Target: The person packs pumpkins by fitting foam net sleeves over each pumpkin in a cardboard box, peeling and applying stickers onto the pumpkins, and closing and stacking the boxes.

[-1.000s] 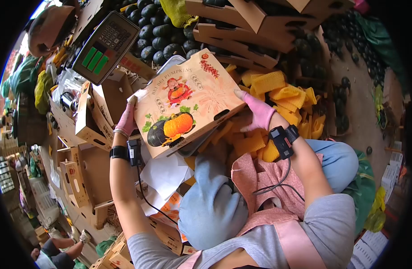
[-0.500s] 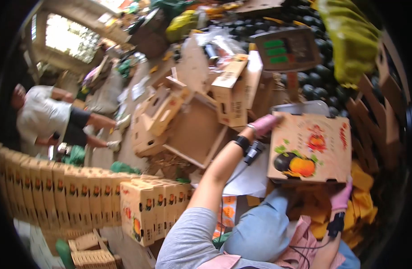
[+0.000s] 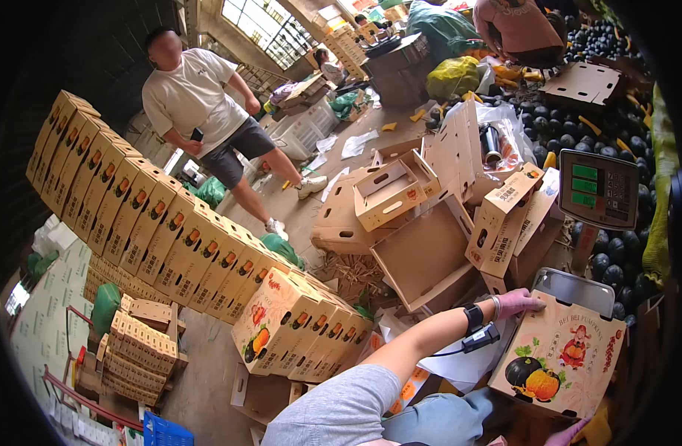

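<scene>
A closed carton (image 3: 560, 353) printed with pumpkins lies flat at the lower right, partly over the metal plate (image 3: 575, 292) of a scale. My left hand (image 3: 518, 303), in a pink glove, grips its upper left edge. At the carton's lower edge, my right hand (image 3: 567, 433) shows only in part near the frame's bottom, its gloved fingers against the box. The scale's display (image 3: 599, 189) stands just above, with green lit digits.
Long rows of stacked cartons (image 3: 155, 223) curve along the left. A person (image 3: 207, 104) in a white shirt stands behind them. Open cartons (image 3: 423, 249) lie left of the scale, and dark green pumpkins (image 3: 616, 256) are piled at the right.
The view has swung left, so the carton now appears at the lower right and the carton rows and standing person have come into view. Both hands remain on the carton, which looks lower and flatter.
</scene>
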`<state>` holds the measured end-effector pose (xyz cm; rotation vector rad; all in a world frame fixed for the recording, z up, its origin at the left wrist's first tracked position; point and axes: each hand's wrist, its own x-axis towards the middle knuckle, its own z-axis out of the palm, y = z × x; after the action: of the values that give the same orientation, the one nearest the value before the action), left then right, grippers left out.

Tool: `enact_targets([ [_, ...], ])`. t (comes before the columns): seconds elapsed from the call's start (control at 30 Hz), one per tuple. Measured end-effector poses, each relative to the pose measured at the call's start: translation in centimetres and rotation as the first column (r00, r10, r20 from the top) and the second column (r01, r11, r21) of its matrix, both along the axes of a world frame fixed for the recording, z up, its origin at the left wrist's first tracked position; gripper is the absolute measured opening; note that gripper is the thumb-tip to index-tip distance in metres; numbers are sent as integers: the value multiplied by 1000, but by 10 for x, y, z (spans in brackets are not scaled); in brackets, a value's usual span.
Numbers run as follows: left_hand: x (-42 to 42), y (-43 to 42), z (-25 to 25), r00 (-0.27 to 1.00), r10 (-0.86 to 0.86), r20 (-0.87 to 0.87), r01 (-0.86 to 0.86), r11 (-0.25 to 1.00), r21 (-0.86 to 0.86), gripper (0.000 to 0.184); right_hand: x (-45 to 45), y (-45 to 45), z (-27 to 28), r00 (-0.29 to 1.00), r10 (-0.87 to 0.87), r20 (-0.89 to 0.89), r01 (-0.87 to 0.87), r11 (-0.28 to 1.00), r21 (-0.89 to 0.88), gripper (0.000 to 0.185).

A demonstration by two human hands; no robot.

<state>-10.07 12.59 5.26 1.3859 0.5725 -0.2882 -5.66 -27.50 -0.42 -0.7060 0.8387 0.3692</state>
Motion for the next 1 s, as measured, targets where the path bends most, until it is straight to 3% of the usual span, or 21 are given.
enact_targets([
  [0.43, -9, -8, 8, 992, 126, 13, -124, 989, -83, 54, 13, -2, -24, 982, 126, 141, -86, 961, -264, 66],
  [0.83, -3, -12, -53, 970, 209, 120, -191, 970, -147, 55, 14, -28, -55, 937, 267, 226, -134, 870, -474, 63],
  [1.0, -13, -11, -45, 983, 173, 60, -168, 982, -83, 55, 17, -42, -74, 900, 343, 268, -146, 818, -556, 62],
])
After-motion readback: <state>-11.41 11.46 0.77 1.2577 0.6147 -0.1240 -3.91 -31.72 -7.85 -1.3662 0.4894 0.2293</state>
